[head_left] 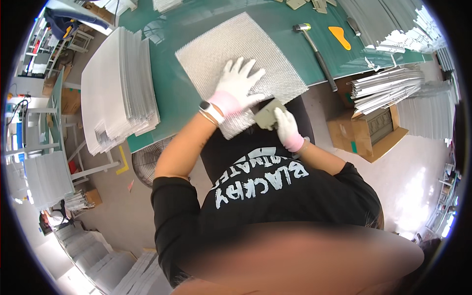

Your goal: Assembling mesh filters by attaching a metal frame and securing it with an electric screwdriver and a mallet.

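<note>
Grey floor point(113, 201) is spreading around the workstation, curving toward the rim of the view, with shelving and stacked sheets lining the sides of the room. The green-topped counter point(167, 98) is running across the upper part, its surface reflecting light in patches. A tall stack of pale sheets point(105, 83) is standing at its left end; metallic panels point(378, 19) are lying piled at the far right. A silver mesh panel point(231, 42) is lying between these stacks, its near corner projecting past the counter edge toward the person's black shirt point(255, 211). Below the right side, an open cardboard box point(342, 135) is sitting near the person, a bundle of strips point(386, 88) lying just above it in view. A round fan point(147, 164) is standing under the left side. The left grip point(237, 88), white-gloved, is resting on the mesh, fingers spread apart. The right grip point(288, 129) is clamping an olive-green piece point(267, 117) beside the panel's near edge. A hammer point(317, 54) is lying to the right; a yellow-orange flat tool point(338, 37) is lying beyond it.
</note>
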Tool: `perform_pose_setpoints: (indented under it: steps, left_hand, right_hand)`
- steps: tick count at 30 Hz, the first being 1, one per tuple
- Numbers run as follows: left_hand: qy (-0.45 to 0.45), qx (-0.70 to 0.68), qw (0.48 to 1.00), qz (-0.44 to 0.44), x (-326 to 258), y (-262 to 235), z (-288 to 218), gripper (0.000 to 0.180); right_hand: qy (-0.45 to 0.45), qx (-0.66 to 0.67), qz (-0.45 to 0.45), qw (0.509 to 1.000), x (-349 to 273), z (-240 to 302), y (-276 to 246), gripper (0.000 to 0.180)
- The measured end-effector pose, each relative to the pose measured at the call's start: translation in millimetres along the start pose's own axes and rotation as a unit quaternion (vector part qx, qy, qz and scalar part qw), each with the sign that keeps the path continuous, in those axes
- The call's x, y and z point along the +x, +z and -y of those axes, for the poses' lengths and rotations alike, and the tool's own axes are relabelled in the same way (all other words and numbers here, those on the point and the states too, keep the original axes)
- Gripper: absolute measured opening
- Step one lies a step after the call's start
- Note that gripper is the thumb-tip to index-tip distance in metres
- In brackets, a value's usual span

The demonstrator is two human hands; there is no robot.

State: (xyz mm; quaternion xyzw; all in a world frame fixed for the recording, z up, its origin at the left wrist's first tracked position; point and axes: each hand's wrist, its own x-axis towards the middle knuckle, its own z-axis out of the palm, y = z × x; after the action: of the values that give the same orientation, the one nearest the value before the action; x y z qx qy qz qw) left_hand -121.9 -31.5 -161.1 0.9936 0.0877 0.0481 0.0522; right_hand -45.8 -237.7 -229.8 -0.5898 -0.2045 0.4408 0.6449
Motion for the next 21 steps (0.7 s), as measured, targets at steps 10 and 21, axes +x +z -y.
perform_pose_setpoints:
  steps: [10,21]
  left_hand:
    - [-0.093,0.005,0.996,-0.002,-13,9,-67,0.063]
    - [-0.102,-0.022,0.995,-0.012,-13,10,-74,0.062]
  right_hand:
    - [0.012,0.121,-0.081,0.989,13,-21,-31,0.023]
    - [-0.045,0.176,-0.125,0.975,17,-18,-19,0.019]
